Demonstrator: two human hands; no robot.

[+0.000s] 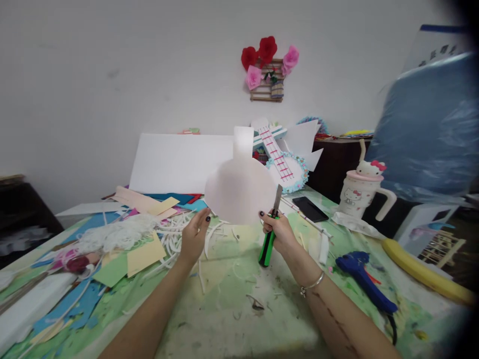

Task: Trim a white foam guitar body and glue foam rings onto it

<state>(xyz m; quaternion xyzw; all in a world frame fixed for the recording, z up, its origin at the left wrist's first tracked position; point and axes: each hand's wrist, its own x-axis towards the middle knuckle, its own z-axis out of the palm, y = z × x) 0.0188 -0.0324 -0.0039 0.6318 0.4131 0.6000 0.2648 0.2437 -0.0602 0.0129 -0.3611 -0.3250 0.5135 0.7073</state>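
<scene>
A white cutout [241, 192] with a round body and a straight neck stands upright in front of me, its flat face toward me. At its lower left edge, my left hand [194, 237] has thumb and fingers closed on the rim. My right hand [280, 232] grips a green and black utility knife [267, 244], blade out and pointing up. The thumb of that hand is at the cutout's lower right edge. Behind leans a finished-looking toy guitar [279, 157] with pink strings and a blue trimmed rim.
Paper sheets [145, 254] and white strips [174, 232] clutter the left. On the right are a black phone [310, 208], a lidded cup [361, 194], a blue glue gun [366, 281] and a yellow curved piece [422, 269]. A white board [179, 162] leans on the wall.
</scene>
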